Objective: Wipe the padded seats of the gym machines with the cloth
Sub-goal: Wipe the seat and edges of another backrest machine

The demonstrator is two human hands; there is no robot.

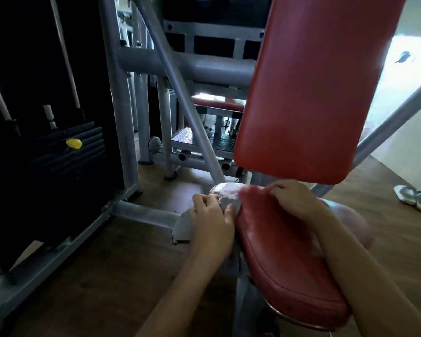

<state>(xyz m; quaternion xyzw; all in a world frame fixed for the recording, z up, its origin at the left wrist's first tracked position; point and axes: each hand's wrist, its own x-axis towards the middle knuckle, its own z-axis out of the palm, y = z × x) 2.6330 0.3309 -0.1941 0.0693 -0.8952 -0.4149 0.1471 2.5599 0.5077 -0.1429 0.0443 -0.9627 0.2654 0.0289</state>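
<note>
A red padded seat runs from the lower right toward the centre, under a tall red back pad. My left hand grips a pale grey cloth against the seat's left rear edge. The cloth bunches over the far end of the seat and hangs down past my palm. My right hand lies on the rear of the seat with curled fingers pinching the cloth's far edge near the gap below the back pad.
A black weight stack with a yellow pin stands at the left inside a grey steel frame. A slanted grey tube crosses behind the seat. A pair of silver sandals lies on the wooden floor at right.
</note>
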